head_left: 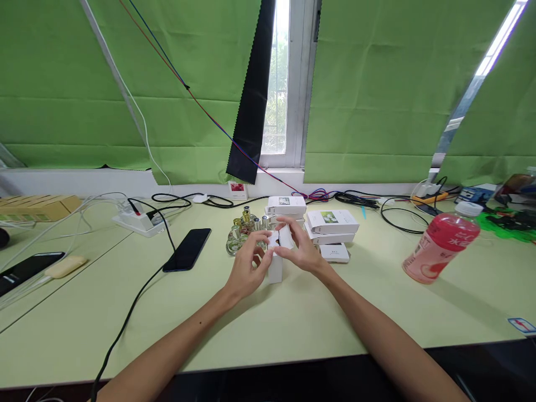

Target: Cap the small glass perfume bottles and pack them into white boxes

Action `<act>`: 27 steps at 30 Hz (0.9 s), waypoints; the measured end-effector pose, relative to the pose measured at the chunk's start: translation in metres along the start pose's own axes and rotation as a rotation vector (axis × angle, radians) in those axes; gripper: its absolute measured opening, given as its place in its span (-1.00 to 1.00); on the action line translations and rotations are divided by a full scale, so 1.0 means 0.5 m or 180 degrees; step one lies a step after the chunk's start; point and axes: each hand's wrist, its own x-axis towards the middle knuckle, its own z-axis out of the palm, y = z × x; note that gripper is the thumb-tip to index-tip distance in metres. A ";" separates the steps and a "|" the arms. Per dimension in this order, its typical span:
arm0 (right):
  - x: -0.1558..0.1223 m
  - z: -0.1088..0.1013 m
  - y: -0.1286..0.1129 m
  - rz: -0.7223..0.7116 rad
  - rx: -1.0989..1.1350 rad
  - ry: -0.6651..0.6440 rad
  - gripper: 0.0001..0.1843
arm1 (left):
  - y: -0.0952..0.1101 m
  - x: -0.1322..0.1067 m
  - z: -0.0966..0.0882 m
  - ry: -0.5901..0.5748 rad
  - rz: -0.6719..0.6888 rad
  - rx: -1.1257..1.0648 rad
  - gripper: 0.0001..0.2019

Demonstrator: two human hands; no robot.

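Observation:
A small white cardboard box (275, 271) stands upright in front of me, its top flaps raised and a dark gap showing inside. My left hand (246, 267) is closed on the box's left side near the top. On the right, my right hand (303, 250) pinches the raised top flap between thumb and fingers. Just behind my left hand stand several glass perfume bottles (235, 241) with gold and silver tops, partly hidden by the fingers. White printed boxes are piled beyond my right hand: one stack (287, 207) at the back, another (334, 222) to its right, and a flat box (334, 253) in front.
A black phone (187, 249) lies to the left, with a black cable (138, 304) running past it. Farther left are a white power strip (140, 220), a second phone (29, 269) and a yellow carton (39, 207). A pink drink bottle (441, 243) stands at right.

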 end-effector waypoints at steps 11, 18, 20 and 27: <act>-0.002 0.001 -0.018 0.0025 -0.0332 0.0085 -0.29 | -0.007 0.001 0.002 -0.0053 -0.0320 -0.0344 -0.79; -0.003 0.009 -0.029 -0.0190 -0.0240 -0.0003 -0.24 | -0.008 0.000 0.004 -0.0066 -0.0378 -0.0480 -0.76; -0.004 0.009 -0.035 -0.0127 -0.0186 -0.0020 -0.28 | -0.009 0.000 0.005 -0.0091 -0.0386 -0.0496 -0.75; -0.004 0.010 -0.042 -0.0008 -0.0081 0.0062 -0.40 | -0.005 -0.001 0.005 -0.0099 -0.0406 -0.0535 -0.73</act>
